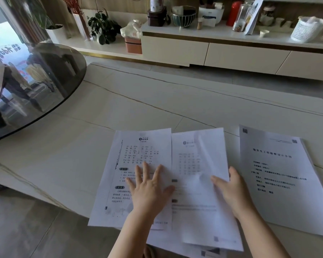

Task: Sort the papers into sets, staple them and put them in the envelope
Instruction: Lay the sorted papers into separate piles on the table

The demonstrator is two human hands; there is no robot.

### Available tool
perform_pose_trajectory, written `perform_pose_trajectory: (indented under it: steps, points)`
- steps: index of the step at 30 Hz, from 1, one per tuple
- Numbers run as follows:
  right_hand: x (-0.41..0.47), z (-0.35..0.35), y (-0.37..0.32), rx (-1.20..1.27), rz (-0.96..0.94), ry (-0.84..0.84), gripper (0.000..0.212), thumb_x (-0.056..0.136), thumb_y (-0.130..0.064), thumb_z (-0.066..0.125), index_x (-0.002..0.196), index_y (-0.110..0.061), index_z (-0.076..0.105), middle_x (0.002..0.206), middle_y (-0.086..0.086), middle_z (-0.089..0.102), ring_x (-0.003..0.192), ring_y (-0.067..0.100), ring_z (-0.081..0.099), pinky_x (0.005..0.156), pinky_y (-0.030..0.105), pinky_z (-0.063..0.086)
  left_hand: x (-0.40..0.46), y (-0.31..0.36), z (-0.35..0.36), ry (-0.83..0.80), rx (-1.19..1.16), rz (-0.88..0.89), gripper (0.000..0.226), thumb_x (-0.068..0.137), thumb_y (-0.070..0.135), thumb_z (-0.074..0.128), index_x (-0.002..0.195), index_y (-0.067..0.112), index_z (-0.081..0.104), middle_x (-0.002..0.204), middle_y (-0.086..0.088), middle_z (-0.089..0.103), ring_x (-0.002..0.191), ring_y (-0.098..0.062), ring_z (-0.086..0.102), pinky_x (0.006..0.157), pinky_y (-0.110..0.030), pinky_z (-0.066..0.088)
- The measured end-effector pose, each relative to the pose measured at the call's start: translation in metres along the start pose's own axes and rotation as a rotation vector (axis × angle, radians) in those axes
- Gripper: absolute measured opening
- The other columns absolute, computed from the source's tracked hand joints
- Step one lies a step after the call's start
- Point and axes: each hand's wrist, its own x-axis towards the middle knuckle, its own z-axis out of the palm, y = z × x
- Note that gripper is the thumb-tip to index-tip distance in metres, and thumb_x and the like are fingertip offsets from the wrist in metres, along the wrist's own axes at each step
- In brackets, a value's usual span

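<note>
Three lots of printed papers lay along the near edge of the pale table [157,101]: a left sheet [138,155], a middle stack [192,202] and a right stack [280,175] at three o'clock. The left hand [149,190] pressed flat on the left sheet, fingers spread wide, while the right hand [229,189] held a lifted, curling page [211,161] of the middle stack. At ten o'clock stood a dark round glass top [35,81], and at twelve a low cabinet [231,51].

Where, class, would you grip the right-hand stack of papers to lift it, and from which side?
Probably its near right corner, coming from the right. The right-hand stack lies flat on the table, apart from the other sheets, and its near edge seems to overhang the table's edge, so a thumb could go on top and fingers beneath. The right hand is nearest, though it now holds the middle sheet.
</note>
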Motion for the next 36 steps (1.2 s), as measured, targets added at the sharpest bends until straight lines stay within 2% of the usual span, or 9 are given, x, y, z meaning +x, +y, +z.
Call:
perform_pose_trajectory:
  steps: [7, 11, 15, 19, 22, 27, 30, 33, 36]
  points:
    - [0.016, -0.031, -0.011, 0.259, -0.056, 0.2, 0.015, 0.088, -0.012, 0.065, 0.102, -0.012, 0.058, 0.093, 0.002, 0.063, 0.085, 0.024, 0.06, 0.076, 0.033, 0.046, 0.004, -0.018, -0.006, 0.024, -0.022, -0.075, 0.071, 0.091, 0.065, 0.032, 0.15, 0.039, 0.001, 0.159, -0.006, -0.018, 0.145, -0.031, -0.018, 0.114, -0.056, -0.007]
    - [0.019, -0.03, -0.008, 0.389, -0.019, 0.175, 0.02, 0.088, -0.01, 0.064, 0.106, -0.016, 0.06, 0.101, 0.005, 0.067, 0.086, 0.022, 0.063, 0.079, 0.03, 0.046, 0.006, -0.019, -0.014, 0.039, -0.137, -0.07, 0.053, 0.097, 0.038, 0.024, 0.15, 0.035, 0.019, 0.161, -0.005, -0.005, 0.147, -0.028, -0.009, 0.117, -0.055, -0.003]
    - [0.015, -0.012, -0.009, 0.381, -0.017, 0.084, 0.021, 0.089, -0.009, 0.064, 0.108, -0.017, 0.059, 0.098, 0.0, 0.068, 0.087, 0.018, 0.065, 0.075, 0.03, 0.05, 0.003, -0.016, -0.036, 0.158, -0.733, -0.112, 0.081, 0.088, 0.073, 0.012, 0.119, 0.021, 0.066, 0.128, -0.002, 0.06, 0.123, -0.021, 0.049, 0.105, -0.039, 0.034]
    - [0.011, 0.007, -0.013, 0.334, -0.037, 0.032, 0.021, 0.088, -0.014, 0.066, 0.107, -0.019, 0.059, 0.1, 0.0, 0.068, 0.092, 0.019, 0.065, 0.084, 0.038, 0.053, -0.011, -0.019, -0.061, -0.151, -1.266, -0.16, 0.062, 0.086, 0.068, 0.041, 0.094, 0.018, 0.075, 0.092, -0.004, 0.075, 0.086, -0.022, 0.071, 0.08, -0.038, 0.053]
    - [0.01, 0.019, -0.016, 0.313, -0.05, 0.005, 0.017, 0.09, -0.016, 0.063, 0.105, -0.02, 0.059, 0.1, -0.001, 0.067, 0.093, 0.019, 0.064, 0.083, 0.036, 0.051, -0.01, -0.035, -0.058, -0.055, -1.112, -0.136, 0.014, 0.087, 0.027, 0.066, 0.087, 0.015, 0.073, 0.085, -0.005, 0.074, 0.078, -0.023, 0.069, 0.075, -0.038, 0.056]
    - [0.002, 0.047, -0.027, 0.321, 0.0, -0.112, 0.032, 0.09, -0.001, 0.059, 0.115, -0.018, 0.05, 0.088, 0.002, 0.063, 0.072, 0.015, 0.059, 0.057, 0.026, 0.049, -0.002, -0.069, -0.048, 0.318, -0.973, -0.355, 0.018, 0.086, 0.02, 0.059, 0.071, 0.014, 0.065, 0.058, 0.004, 0.058, 0.052, -0.017, 0.05, 0.053, -0.028, 0.043]
    - [-0.009, 0.07, -0.032, 0.292, -0.046, -0.178, 0.032, 0.087, 0.003, 0.062, 0.111, -0.015, 0.051, 0.086, 0.005, 0.065, 0.068, 0.017, 0.062, 0.052, 0.021, 0.051, -0.002, -0.096, -0.044, 0.418, -0.786, -0.431, 0.014, 0.089, 0.027, 0.054, 0.084, 0.025, 0.067, 0.084, -0.002, 0.069, 0.077, -0.027, 0.062, 0.069, -0.036, 0.051]
    - [-0.014, 0.095, -0.037, 0.213, -0.115, -0.183, 0.025, 0.084, 0.0, 0.067, 0.097, -0.015, 0.052, 0.085, 0.005, 0.063, 0.07, 0.015, 0.062, 0.053, 0.019, 0.052, -0.005, -0.111, -0.042, 0.522, -0.551, -0.431, 0.03, 0.092, 0.025, 0.053, 0.122, 0.022, 0.059, 0.118, -0.007, 0.064, 0.106, -0.03, 0.057, 0.084, -0.038, 0.046]
    - [-0.013, 0.114, -0.042, 0.206, -0.142, -0.157, 0.027, 0.083, 0.001, 0.068, 0.086, -0.017, 0.049, 0.079, 0.005, 0.058, 0.063, 0.013, 0.059, 0.047, 0.027, 0.053, -0.01, -0.102, -0.038, 0.556, -0.37, -0.213, 0.058, 0.092, 0.028, 0.056, 0.146, 0.021, 0.034, 0.146, -0.005, 0.042, 0.133, -0.026, 0.038, 0.108, -0.041, 0.034]
